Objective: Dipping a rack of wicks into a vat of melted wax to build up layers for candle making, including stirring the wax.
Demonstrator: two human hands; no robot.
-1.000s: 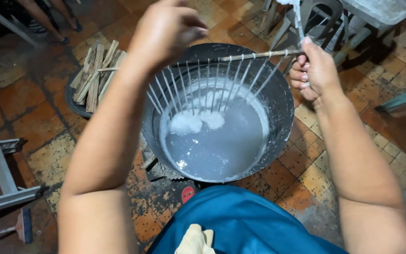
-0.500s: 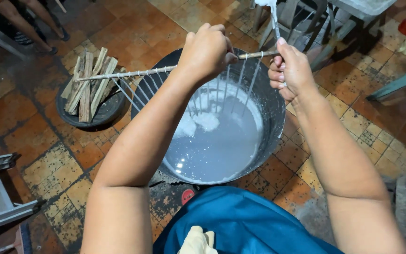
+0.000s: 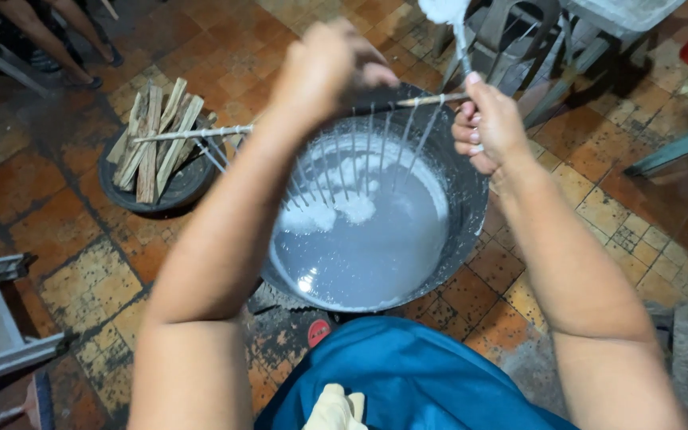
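Observation:
A wide dark pot (image 3: 471, 171) holds pale grey liquid (image 3: 368, 239) with white lumps floating at its far side. A long thin rod (image 3: 193, 132) spans the pot, and several thin white-coated strings (image 3: 376, 147) hang from it down to the liquid. My left hand (image 3: 328, 68) is blurred, closed over the rod's middle. My right hand (image 3: 487, 131) grips the rod's right end together with the handle of a ladle (image 3: 449, 12), which is caked white and points up.
A shallow black pan of split firewood (image 3: 153, 151) sits left of the pot on the tiled floor. A metal frame (image 3: 1, 318) lies at the left edge. Grey chair legs (image 3: 519, 40) stand behind the pot. Another person's legs (image 3: 57, 32) are top left. Blue cloth (image 3: 408, 374) covers my lap.
The rod was raised and tilted half a second ago; now it is lower, with the strings back down into the liquid. My left hand has shifted along the rod.

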